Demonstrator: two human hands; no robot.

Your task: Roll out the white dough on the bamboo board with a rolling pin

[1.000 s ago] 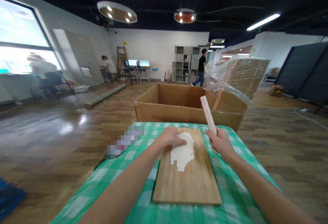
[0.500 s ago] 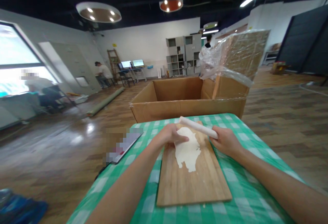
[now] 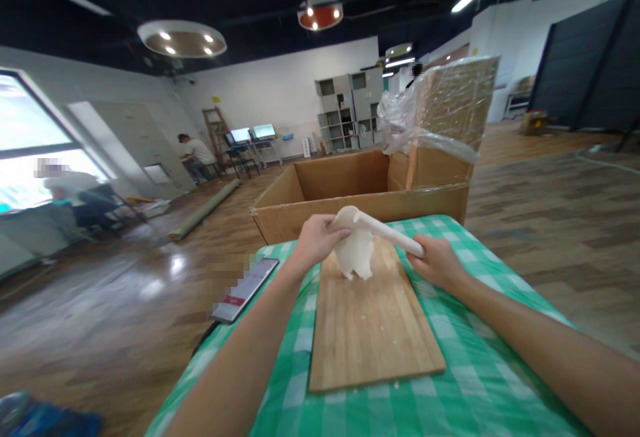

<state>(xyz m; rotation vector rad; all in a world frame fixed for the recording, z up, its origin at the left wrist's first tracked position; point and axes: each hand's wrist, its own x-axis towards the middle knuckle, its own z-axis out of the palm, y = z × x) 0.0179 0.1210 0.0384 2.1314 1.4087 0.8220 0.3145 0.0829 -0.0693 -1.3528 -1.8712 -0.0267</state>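
A sheet of white dough (image 3: 356, 251) hangs draped over a pale rolling pin (image 3: 385, 232), lifted off the far end of a wooden cutting board (image 3: 373, 330). My left hand (image 3: 316, 237) pinches the dough's top edge at the pin's left end. My right hand (image 3: 437, 261) is closed round the pin's right end. The board lies on a table with a green and white checked cloth (image 3: 465, 370).
A phone (image 3: 245, 289) lies at the table's left edge. A large open cardboard box (image 3: 350, 190) stands just beyond the table, with a plastic-wrapped carton (image 3: 445, 107) on its right side. People sit at desks far left; wooden floor lies all round.
The pin went from upright in my right hand to lying across the dough. Now the dough is lifted off the board, hanging over the pin, with my left hand gripping its edge.
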